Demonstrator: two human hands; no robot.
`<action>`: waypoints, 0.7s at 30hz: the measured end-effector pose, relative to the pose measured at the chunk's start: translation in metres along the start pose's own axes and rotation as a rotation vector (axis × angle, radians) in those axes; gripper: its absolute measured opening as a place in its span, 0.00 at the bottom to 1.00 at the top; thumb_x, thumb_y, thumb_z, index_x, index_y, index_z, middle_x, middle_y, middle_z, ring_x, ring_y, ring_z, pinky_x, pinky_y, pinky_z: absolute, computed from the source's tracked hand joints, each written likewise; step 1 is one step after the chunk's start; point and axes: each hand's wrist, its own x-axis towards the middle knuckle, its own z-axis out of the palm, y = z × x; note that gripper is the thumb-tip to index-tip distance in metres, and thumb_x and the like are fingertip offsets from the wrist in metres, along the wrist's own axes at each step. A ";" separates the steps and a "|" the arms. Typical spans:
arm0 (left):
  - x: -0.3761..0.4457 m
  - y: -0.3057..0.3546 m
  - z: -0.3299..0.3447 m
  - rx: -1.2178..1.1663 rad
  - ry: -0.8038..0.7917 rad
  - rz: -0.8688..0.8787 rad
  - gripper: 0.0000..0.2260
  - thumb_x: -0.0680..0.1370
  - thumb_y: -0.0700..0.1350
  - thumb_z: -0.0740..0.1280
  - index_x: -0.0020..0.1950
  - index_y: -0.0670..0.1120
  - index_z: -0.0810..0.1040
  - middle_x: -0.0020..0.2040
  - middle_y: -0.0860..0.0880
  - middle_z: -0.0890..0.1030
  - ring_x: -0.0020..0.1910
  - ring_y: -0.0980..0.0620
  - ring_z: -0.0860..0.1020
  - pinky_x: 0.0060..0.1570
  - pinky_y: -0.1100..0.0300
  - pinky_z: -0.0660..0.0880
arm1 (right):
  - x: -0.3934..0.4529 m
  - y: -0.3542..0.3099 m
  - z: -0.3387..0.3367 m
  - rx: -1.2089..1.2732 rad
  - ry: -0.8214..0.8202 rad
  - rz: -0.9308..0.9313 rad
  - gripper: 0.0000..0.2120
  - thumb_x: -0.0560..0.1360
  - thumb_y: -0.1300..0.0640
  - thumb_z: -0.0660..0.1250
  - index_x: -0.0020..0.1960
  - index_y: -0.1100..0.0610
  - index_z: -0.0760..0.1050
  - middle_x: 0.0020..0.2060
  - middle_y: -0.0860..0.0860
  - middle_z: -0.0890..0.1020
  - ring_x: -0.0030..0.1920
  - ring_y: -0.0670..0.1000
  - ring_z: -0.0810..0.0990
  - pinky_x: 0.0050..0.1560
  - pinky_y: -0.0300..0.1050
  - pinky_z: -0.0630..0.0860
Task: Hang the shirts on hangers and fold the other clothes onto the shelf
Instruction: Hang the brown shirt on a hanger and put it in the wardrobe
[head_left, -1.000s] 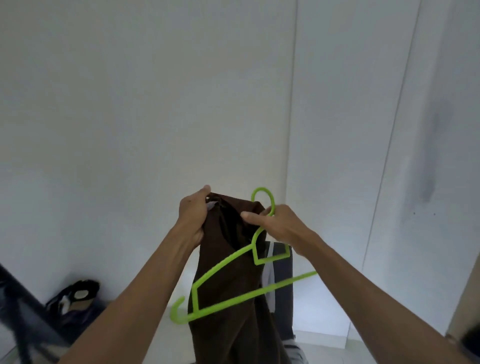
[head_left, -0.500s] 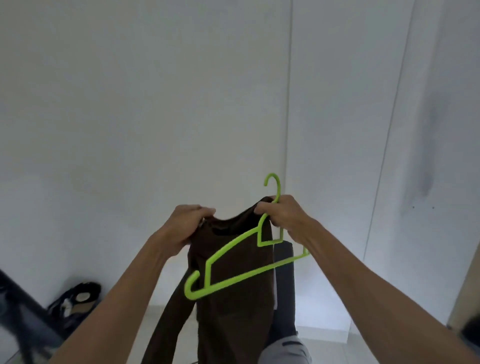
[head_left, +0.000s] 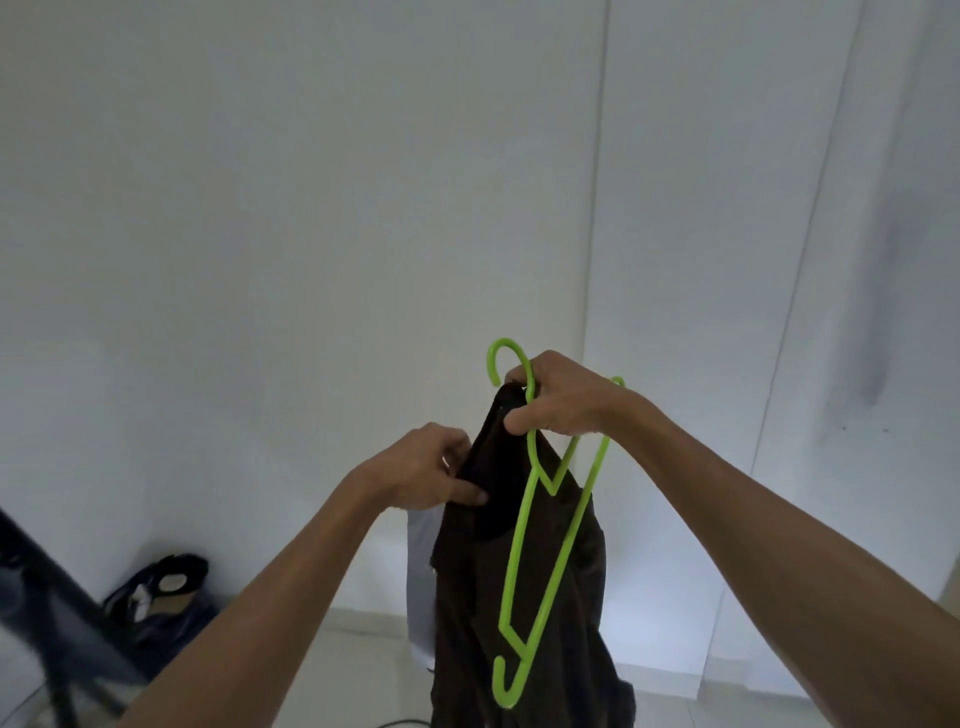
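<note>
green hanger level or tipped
Tipped steeply: the green hanger hangs nearly on end, hook up by the right hand, one arm pointing down across the brown shirt.

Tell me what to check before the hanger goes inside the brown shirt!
1. Right hand holds the green hanger near its hook: ok.
2. Left hand grips the brown shirt at its top edge: ok.
3. Hanger level: not ok, it hangs steeply tilted.
4. Hanger arms inside the shirt: not ok, they lie in front of the cloth.
5. Neck opening spread wide: cannot tell.
</note>
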 end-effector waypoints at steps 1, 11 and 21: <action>-0.001 -0.002 0.002 0.040 -0.041 -0.022 0.14 0.69 0.49 0.79 0.48 0.46 0.79 0.47 0.48 0.81 0.45 0.47 0.81 0.48 0.46 0.81 | -0.001 0.002 -0.003 -0.007 -0.006 0.004 0.12 0.66 0.61 0.72 0.34 0.63 0.69 0.27 0.53 0.66 0.29 0.50 0.66 0.34 0.47 0.64; 0.018 0.036 0.021 -0.330 0.418 -0.111 0.10 0.80 0.45 0.62 0.43 0.42 0.77 0.40 0.43 0.81 0.39 0.45 0.82 0.38 0.49 0.83 | -0.001 0.012 -0.015 -0.031 0.027 0.054 0.10 0.66 0.61 0.72 0.32 0.57 0.72 0.25 0.50 0.69 0.28 0.49 0.68 0.35 0.47 0.66; 0.029 0.000 -0.003 -0.057 0.596 -0.331 0.05 0.77 0.41 0.63 0.42 0.42 0.74 0.39 0.45 0.78 0.40 0.44 0.77 0.38 0.57 0.71 | -0.026 0.047 -0.038 0.193 0.363 0.247 0.27 0.68 0.34 0.74 0.45 0.59 0.81 0.29 0.48 0.75 0.30 0.47 0.74 0.33 0.43 0.74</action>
